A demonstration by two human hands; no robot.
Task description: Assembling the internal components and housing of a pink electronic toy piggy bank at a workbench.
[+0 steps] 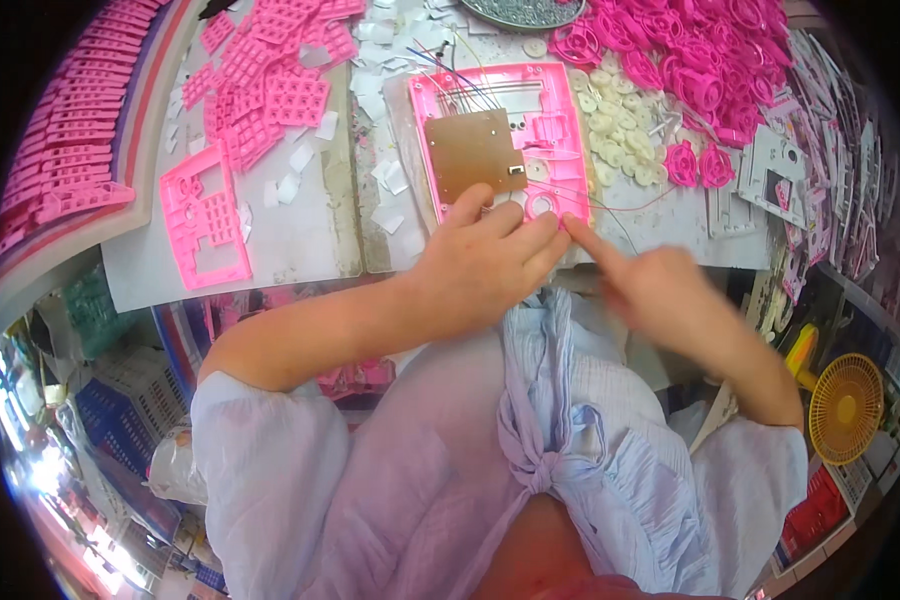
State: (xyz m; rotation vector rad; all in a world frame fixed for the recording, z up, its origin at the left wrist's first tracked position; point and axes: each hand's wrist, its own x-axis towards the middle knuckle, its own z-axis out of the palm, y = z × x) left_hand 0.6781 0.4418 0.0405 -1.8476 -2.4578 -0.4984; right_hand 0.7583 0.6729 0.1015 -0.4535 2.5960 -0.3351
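Observation:
A pink plastic casing lies at the table's front edge, with a brown circuit board over its left part. Several thin wires run out from the board's far side. My left hand grips the casing's near edge with bent fingers, and one fingertip rests at the board's near edge. A pink ring shows just beyond those fingers. My right hand is slightly blurred. Its index finger stretches to the casing's near right corner; the other fingers are curled, and I see nothing held in them.
Left of the casing lie a pink frame, a heap of pink button pads and white paper squares. Cream discs, pink rings and a white plate lie right. A screw dish stands behind; a yellow fan is lower right.

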